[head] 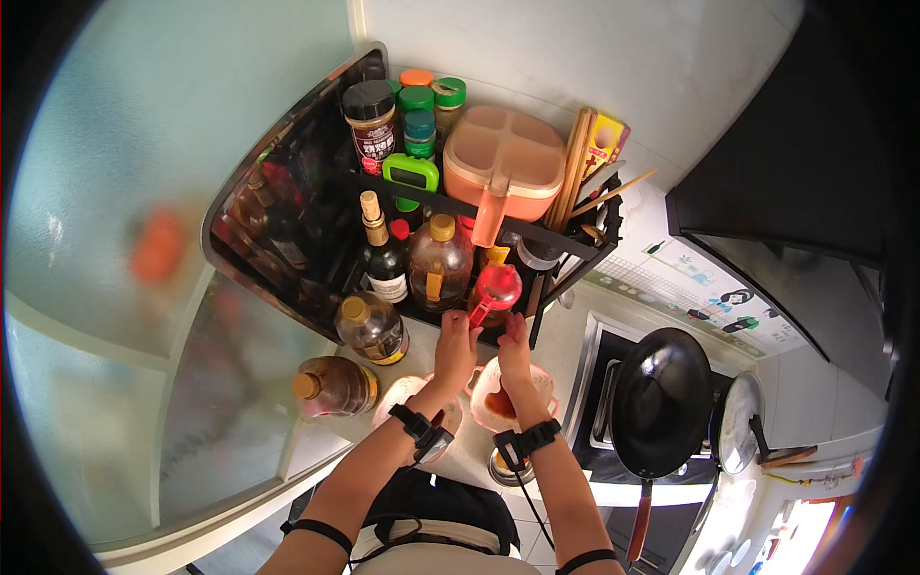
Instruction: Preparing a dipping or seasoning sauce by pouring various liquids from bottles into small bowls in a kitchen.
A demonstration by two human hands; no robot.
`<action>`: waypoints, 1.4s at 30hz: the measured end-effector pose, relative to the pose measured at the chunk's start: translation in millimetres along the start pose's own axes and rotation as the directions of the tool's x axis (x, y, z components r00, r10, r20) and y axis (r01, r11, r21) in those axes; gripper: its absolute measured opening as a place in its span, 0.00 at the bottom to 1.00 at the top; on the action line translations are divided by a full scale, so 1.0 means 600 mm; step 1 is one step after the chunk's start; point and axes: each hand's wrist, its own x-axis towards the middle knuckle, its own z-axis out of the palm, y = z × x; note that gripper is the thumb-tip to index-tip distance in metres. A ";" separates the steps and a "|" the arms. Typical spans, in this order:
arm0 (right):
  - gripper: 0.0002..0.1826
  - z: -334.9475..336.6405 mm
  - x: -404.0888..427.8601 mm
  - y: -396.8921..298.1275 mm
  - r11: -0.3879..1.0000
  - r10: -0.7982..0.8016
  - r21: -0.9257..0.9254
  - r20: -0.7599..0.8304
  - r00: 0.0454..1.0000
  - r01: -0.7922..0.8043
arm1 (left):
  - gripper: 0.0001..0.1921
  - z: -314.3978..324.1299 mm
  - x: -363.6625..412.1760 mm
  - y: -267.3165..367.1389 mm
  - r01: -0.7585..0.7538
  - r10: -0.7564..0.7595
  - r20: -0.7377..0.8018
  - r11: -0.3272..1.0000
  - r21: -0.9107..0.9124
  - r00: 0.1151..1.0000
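Note:
A bottle with a red pour cap (501,284) is at the front edge of the black rack, its amber body partly hidden. My left hand (454,352) is closed at the red lever of this cap. On the bottle's other side, my right hand (514,348) is raised with its fingers close together; whether it grips the bottle cannot be made out. Below my right wrist is a pink-rimmed bowl (548,388) with dark brown liquid in it. A similar bowl (392,395) is partly covered by my left forearm.
Two gold-capped bottles, one upright (370,330) and one (336,388) farther left, stand left of my hands. The rack (575,244) holds a corked wine bottle (384,262), spice jars (370,126) and a peach-coloured seasoning box (503,154). Right, a black wok (661,402) sits on the stove.

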 end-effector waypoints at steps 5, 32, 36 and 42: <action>0.37 0.015 0.016 -0.050 0.986 0.162 0.047 0.003 0.987 -0.162 | 0.13 -0.011 0.001 -0.001 -0.014 0.021 -0.071 0.994 0.107 0.997; 0.23 -0.014 0.251 -0.040 0.461 -0.684 -0.784 -0.015 0.729 0.416 | 0.25 -0.107 -0.118 0.049 0.142 -0.138 0.032 0.972 -0.186 0.990; 0.20 0.000 0.233 -0.043 0.600 -0.622 -0.698 -0.098 0.777 0.392 | 0.26 -0.117 -0.128 0.049 0.119 -0.119 0.009 0.975 -0.188 0.993; 0.18 0.009 0.201 -0.071 0.665 -0.651 -0.545 -0.088 0.754 0.510 | 0.23 -0.100 -0.110 0.032 0.099 -0.088 0.060 0.972 -0.215 0.994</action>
